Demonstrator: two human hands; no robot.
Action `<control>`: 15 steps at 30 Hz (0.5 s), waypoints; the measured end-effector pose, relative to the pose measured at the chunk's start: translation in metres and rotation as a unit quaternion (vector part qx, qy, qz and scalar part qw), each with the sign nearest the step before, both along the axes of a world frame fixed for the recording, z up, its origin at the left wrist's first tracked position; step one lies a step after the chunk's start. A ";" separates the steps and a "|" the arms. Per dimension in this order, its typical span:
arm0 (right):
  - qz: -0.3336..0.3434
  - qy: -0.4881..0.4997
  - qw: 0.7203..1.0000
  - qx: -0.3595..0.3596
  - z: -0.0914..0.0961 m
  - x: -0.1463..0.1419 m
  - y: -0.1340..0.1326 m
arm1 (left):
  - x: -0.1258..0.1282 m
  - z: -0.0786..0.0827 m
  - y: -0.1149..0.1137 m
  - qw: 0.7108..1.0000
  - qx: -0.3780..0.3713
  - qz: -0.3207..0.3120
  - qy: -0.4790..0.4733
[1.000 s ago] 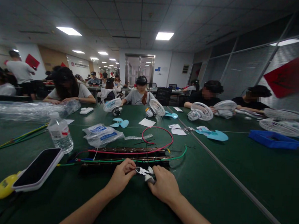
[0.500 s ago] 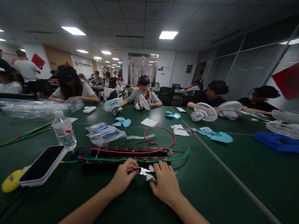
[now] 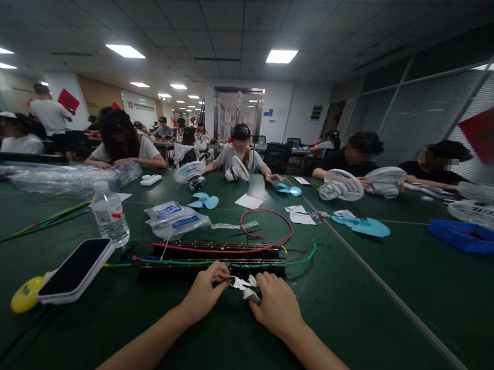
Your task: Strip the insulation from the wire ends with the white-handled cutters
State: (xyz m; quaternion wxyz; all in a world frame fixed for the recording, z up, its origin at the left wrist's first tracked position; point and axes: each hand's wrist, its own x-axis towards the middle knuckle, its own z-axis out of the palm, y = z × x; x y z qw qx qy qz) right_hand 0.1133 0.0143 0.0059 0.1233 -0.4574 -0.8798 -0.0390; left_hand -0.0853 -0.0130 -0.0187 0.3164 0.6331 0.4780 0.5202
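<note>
My right hand [image 3: 278,305] is closed around the pale handles of a small pair of pliers [image 3: 237,283], whose metal head points left. My left hand [image 3: 205,292] is closed in a pinch at the tip of the jaws. A small dark piece shows between its fingers, too small to name. Just beyond both hands lie long black strips [image 3: 211,266] with copper-coloured lines along them. A green wire [image 3: 301,262] and a red wire [image 3: 263,249] run over the strips, the red one looping at its far end.
On the left are a phone [image 3: 76,269], a yellow round object [image 3: 27,293] and a water bottle [image 3: 110,215]. Plastic bags [image 3: 177,219] lie behind the strips. Farther back are blue fan blades [image 3: 203,200], white fans [image 3: 340,186] and a blue tray [image 3: 469,237]. Several people sit around the table.
The view has shifted slightly, so things sit a little farther right. Both hands keep their hold at the pliers. Across the table, a person's hand has reached toward a blue fan blade.
</note>
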 end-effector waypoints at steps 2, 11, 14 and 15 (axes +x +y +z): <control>-0.005 0.002 1.000 -0.008 -0.001 0.000 0.000 | 0.000 0.000 0.000 1.000 0.000 -0.001 0.000; 0.003 0.018 1.000 0.012 0.006 -0.001 -0.002 | -0.001 0.000 -0.001 1.000 -0.004 -0.008 -0.025; 0.004 0.025 1.000 0.014 0.008 -0.001 -0.002 | -0.001 0.000 -0.001 0.999 -0.004 -0.007 -0.039; 0.003 0.027 1.000 0.014 0.008 -0.001 -0.002 | -0.001 -0.001 -0.001 0.999 -0.003 -0.003 -0.043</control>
